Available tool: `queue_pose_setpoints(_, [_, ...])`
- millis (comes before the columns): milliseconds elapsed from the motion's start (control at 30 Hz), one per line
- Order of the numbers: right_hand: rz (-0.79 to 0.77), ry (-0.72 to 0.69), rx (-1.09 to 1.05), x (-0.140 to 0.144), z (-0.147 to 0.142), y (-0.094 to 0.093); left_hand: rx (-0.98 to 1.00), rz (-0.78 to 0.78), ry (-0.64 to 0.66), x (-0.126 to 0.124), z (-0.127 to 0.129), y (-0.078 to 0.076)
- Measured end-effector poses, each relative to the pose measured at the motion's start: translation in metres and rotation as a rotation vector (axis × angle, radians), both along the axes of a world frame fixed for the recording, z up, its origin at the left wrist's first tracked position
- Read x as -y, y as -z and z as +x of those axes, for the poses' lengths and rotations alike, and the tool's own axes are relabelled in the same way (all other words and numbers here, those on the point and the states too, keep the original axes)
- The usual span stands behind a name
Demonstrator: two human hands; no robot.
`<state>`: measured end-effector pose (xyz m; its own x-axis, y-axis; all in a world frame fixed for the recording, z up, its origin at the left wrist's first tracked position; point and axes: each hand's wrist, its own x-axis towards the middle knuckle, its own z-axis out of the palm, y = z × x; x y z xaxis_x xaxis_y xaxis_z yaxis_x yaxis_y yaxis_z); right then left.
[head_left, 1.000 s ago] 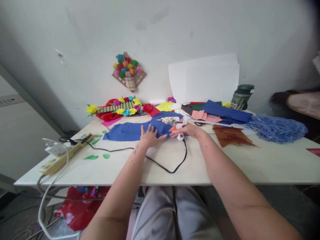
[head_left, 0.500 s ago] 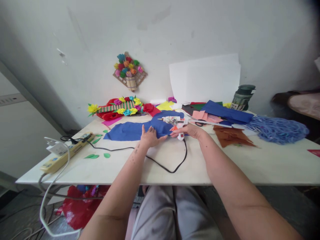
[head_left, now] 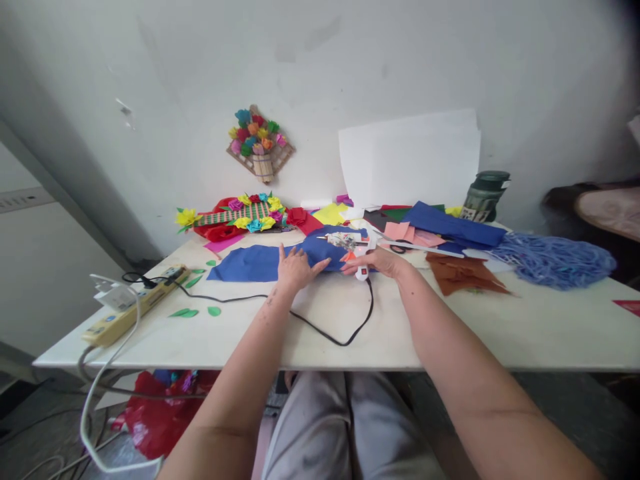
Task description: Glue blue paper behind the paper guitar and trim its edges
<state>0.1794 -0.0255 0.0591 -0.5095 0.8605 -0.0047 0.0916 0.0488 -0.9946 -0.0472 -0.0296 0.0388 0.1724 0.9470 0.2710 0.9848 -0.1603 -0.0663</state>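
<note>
A blue sheet point(head_left: 245, 263), crinkled and soft like crepe paper or cloth, lies in the middle of the table. My left hand point(head_left: 296, 270) rests palm down on it, fingers and thumb spread. To its right, my right hand point(head_left: 385, 261) is around the handle of a white hot glue gun point(head_left: 363, 261), with fingertips showing past the handle on the left. The gun's metal nozzle points left over the sheet, and its body is wrapped in something patterned. From its back a long white glue stick point(head_left: 430, 248) sticks out to the right. A black cord point(head_left: 320, 331) loops toward me from the handle.
A power strip point(head_left: 135, 310) lies on the left, near green paper leaves point(head_left: 214, 311). Flower-decorated craft point(head_left: 240, 215), black-handled scissors point(head_left: 399, 247), folded blue material point(head_left: 453, 225), brown pieces point(head_left: 463, 272), blue yarn point(head_left: 560, 260) and a dark green bottle point(head_left: 484, 197) sit along the back and right.
My left hand has shifted slightly left and away from me on the blue sheet, its thumb now farther from my right hand. The right hand and glue gun stay nearly still.
</note>
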Motion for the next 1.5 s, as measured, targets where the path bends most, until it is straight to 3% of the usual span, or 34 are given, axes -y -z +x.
queue_pose_setpoints(200, [0.009, 0.008, -0.009, -0.002, -0.001, 0.001, -0.035, -0.11, 0.001, -0.005, -0.006, 0.006])
queue_pose_setpoints(367, [0.06, 0.05, -0.092, 0.0, -0.002, -0.003, 0.056, 0.083, 0.01, -0.003, -0.011, -0.009])
queue_pose_setpoints(500, [0.128, 0.129, -0.191, 0.002, -0.006, -0.005, 0.182, 0.057, 0.341, -0.008, -0.015, -0.011])
queue_pose_setpoints(600, [0.151, 0.174, -0.231, -0.002, -0.006, -0.004, 0.291, 0.048, 0.428, -0.017, -0.014, -0.003])
queue_pose_setpoints(833, [0.237, 0.289, -0.316, -0.012, -0.003, 0.0, 0.467, 0.117, 0.352, -0.034, 0.007, 0.002])
queue_pose_setpoints(1033, [0.3, 0.311, -0.277, -0.017, 0.009, 0.0, 0.534, -0.022, 0.169, -0.035, 0.026, 0.007])
queue_pose_setpoints(1133, [0.255, 0.231, -0.212, -0.017, 0.022, -0.001, 0.58, -0.041, 0.202, -0.039, 0.022, 0.011])
queue_pose_setpoints(1367, [0.153, 0.056, -0.094, -0.011, 0.037, -0.003, 0.599, -0.022, 0.412, -0.048, -0.009, 0.018])
queue_pose_setpoints(1500, [0.166, 0.028, -0.016, -0.01, 0.036, -0.003, 0.66, 0.008, 0.298, -0.048, -0.01, 0.02])
